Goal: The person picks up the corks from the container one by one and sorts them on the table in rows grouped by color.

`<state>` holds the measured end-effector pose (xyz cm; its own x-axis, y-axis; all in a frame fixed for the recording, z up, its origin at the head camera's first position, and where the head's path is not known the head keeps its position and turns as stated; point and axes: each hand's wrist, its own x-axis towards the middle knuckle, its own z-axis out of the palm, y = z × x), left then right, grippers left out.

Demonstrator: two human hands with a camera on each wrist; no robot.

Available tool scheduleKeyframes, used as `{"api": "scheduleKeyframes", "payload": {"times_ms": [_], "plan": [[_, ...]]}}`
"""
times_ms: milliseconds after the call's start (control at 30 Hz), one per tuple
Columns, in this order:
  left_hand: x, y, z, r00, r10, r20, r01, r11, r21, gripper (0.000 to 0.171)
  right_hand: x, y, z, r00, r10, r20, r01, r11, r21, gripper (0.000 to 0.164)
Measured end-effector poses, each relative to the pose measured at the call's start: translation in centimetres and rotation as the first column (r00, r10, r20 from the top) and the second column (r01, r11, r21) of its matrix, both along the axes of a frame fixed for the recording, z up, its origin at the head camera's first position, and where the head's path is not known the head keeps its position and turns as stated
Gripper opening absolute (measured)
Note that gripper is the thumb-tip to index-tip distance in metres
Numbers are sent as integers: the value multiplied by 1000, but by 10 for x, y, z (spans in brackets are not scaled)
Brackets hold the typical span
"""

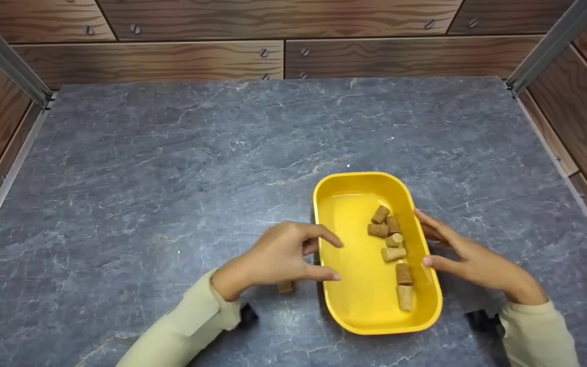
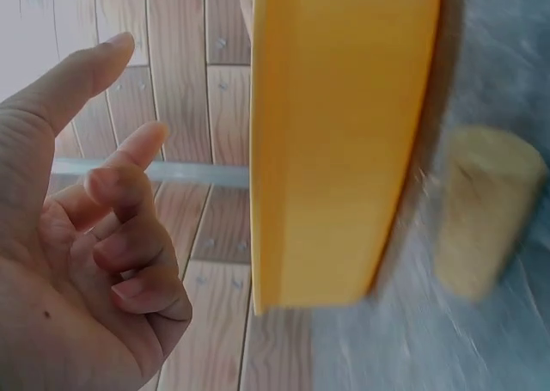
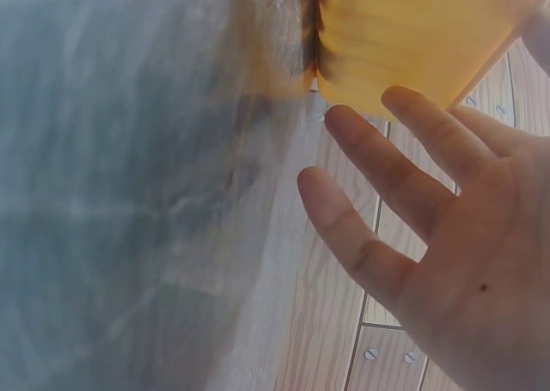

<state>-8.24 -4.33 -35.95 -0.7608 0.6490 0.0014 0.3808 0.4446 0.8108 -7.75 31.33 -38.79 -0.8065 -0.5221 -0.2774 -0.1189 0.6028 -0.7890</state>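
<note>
A yellow tray [image 1: 359, 285] with high walls stands right of the middle of the table. Several corks [image 1: 393, 254] lie inside it along the right wall. My left hand [image 1: 286, 255] hovers over the tray's left rim, thumb and index finger spread apart with nothing between them; its other fingers are loosely bent in the left wrist view. Below that hand, a single cork [image 2: 485, 210] is on the table outside the tray, mostly hidden in the head view. At the tray's right side is my right hand [image 1: 464, 255], its fingers extended against the outer wall and its thumb near the rim.
The grey marbled tabletop [image 1: 196, 153] stretches behind and to both sides of the tray. Wood-patterned panels [image 1: 171, 61] close off the back and the sides, with metal posts [image 1: 543, 48] at the far corners.
</note>
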Motion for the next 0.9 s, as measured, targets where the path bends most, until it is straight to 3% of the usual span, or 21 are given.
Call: {"api": "scheduleKeyframes", "payload": {"times_ms": [200,433,633,900], "plan": [[1,26,-1,999,-48,0,48,999,0,40,0,-1,0,1000,8,-16,-7,1000,24,74],[0,56,-6,991,-127,-41,124,990,-69,41,1,0,0,1000,21,-10,-21,1000,-2,74],[-1,76,-11,981,-187,-52,175,968,-181,42,-1,0,-3,999,33,-8,-33,999,-29,75],[-2,96,-19,976,-214,-42,193,936,-295,41,0,1,-5,999,35,-28,-36,999,-37,75]]}}
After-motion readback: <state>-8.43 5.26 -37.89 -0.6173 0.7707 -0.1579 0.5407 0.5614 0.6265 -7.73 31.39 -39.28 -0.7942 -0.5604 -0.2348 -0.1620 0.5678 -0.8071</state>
